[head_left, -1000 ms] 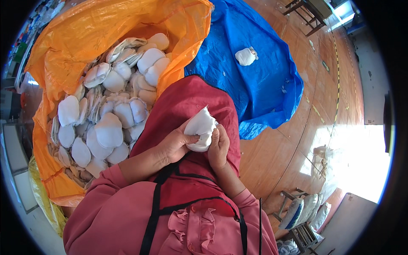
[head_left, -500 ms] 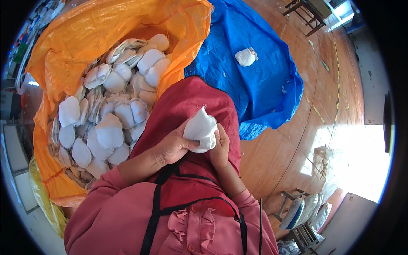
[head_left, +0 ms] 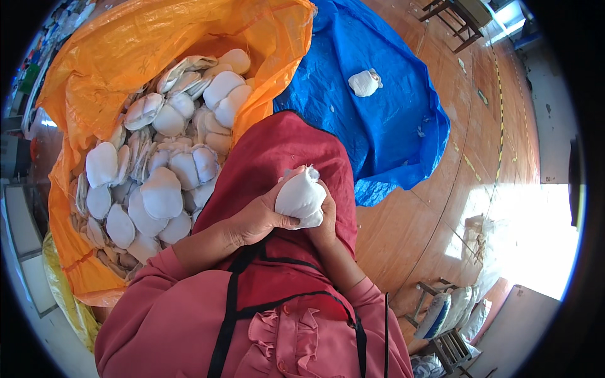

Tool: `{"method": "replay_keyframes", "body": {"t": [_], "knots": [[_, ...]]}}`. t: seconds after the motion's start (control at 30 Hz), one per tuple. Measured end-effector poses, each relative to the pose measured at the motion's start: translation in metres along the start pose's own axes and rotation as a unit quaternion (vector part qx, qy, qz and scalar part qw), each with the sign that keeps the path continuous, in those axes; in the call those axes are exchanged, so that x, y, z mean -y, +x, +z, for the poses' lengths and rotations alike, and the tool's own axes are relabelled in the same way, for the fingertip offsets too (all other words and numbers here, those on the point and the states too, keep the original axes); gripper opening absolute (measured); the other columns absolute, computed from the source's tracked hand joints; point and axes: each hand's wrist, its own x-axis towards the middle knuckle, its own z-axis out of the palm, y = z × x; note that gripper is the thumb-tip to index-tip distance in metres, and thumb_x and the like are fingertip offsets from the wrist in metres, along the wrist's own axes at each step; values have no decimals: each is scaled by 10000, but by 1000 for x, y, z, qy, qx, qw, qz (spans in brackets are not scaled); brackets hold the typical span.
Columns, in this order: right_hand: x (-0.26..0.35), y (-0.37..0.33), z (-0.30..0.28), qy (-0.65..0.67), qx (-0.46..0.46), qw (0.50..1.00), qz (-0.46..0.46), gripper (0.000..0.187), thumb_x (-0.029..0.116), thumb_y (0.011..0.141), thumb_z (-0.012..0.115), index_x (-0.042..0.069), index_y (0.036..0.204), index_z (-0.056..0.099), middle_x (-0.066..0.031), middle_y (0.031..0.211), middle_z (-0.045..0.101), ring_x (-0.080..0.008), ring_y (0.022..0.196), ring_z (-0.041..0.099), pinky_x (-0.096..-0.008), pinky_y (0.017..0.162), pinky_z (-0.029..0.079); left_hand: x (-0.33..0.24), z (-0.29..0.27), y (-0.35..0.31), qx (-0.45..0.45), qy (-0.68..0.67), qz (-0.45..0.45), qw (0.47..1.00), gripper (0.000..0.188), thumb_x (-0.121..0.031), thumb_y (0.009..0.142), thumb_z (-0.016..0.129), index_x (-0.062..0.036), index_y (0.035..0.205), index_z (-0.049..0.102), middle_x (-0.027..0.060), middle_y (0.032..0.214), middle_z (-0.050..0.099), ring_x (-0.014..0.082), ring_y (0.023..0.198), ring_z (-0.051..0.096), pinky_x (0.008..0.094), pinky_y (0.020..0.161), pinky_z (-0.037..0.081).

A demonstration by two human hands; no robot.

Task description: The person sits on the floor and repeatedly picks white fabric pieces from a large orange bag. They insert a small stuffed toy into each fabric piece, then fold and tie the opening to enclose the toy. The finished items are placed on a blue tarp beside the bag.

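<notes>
Cloth [head_left: 299,200], plain white, between hands [head_left: 257,217]

In the middle of the frame, the white fabric bundle [head_left: 300,198] hid most of the fingers of my right hand [head_left: 326,222] and the far fingers of my left hand [head_left: 259,215]. The top edge cut off the orange sack [head_left: 75,129] and the blue tarp [head_left: 384,142], while the lower edge cropped my pink blouse [head_left: 164,321]. At centre left, upper white pads [head_left: 161,193] covered those beneath. Clutter [head_left: 30,80] at the upper left was too small to name.
</notes>
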Motion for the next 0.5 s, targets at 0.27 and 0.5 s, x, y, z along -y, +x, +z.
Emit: {"method": "replay_keyframes", "body": {"t": [0.27,0.5], "knots": [[10,1,0,135,-148,977,72,65,94,1016,564,73,1072,590,9,925,609,-77,821,568,-247,772,477,3,1,3,-88,28,133,987,975,167,810,623,-160,1605,164,28,1558,296,184,1404,363,338,1118,397],[33,-2,8,53,-45,998,1,382,30,896,723,29,1233,545,-37,1136,616,-143,1040,615,-288,905,523,-2,0,-1,-74,57,200,975,898,-16,915,646,-131,1606,84,80,1552,289,212,1421,332,364,1130,390]]}}
